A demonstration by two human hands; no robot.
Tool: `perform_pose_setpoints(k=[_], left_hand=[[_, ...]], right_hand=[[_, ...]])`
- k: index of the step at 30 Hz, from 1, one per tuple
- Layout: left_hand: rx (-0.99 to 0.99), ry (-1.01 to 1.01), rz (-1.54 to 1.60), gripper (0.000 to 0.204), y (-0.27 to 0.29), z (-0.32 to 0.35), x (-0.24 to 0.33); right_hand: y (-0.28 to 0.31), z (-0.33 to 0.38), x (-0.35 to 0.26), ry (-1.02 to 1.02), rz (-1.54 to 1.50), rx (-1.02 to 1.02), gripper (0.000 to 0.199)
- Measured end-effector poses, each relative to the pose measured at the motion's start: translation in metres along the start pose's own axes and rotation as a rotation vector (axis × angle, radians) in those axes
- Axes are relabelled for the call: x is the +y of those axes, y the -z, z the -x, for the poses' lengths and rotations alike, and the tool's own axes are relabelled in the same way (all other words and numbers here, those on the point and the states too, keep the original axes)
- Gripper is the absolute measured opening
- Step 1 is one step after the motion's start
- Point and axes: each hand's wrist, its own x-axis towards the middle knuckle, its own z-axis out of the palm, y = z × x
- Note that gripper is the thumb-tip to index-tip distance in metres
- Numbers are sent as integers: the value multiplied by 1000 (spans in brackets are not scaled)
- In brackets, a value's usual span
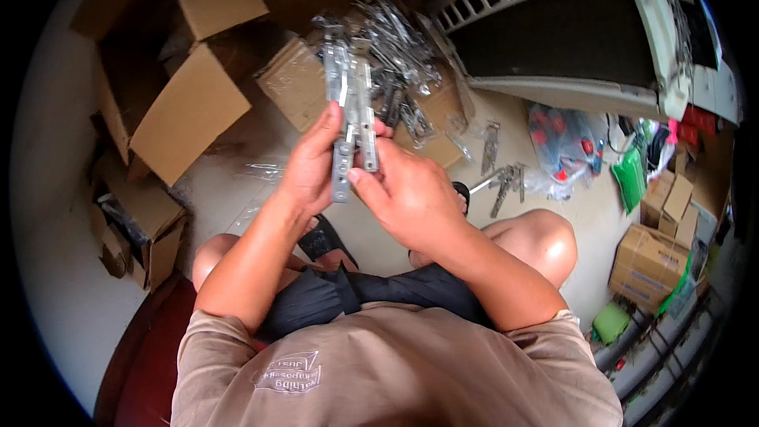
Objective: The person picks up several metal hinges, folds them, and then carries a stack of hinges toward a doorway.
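both hands are raised in front of the chest, above the knees, sharing one bundle of flat metal brackets (353, 111). the bundle's long axis runs near vertical in the view, slightly tilted, its upper end pointing away from the person toward the heap of loose metal hardware (395, 47) on the flattened cardboard (296, 83) beyond

left hand (312, 166): closed around the lower left part of the bundle, thumb laid up along the near strip, fingers wrapped behind and mostly hidden

right hand (407, 194): partly closed, thumb tip pressed on the lower end of the right-hand strip, fingers curled behind the bundle; how many strips it grips cannot be told

relation noted: the bundle stands between the two hands, left hand alongside and slightly higher, right hand below and to the right. both touch it; the lower ends of the strips lie nearest the right thumb

surroundings: open cardboard boxes (186, 103) to the left, a few more brackets (506, 178) on the floor (237, 190) to the right, well apart from the hands
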Motion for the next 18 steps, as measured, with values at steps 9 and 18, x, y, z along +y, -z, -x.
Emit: perform_pose_setpoints(k=[9,18], left_hand=[[129,-50,-60,50,10,-5,16],[166,-26,56,53,15,-9,11]], right_hand=[[-10,26,13,298,295,-185,29],[-19,33,34,475,376,-141,18]])
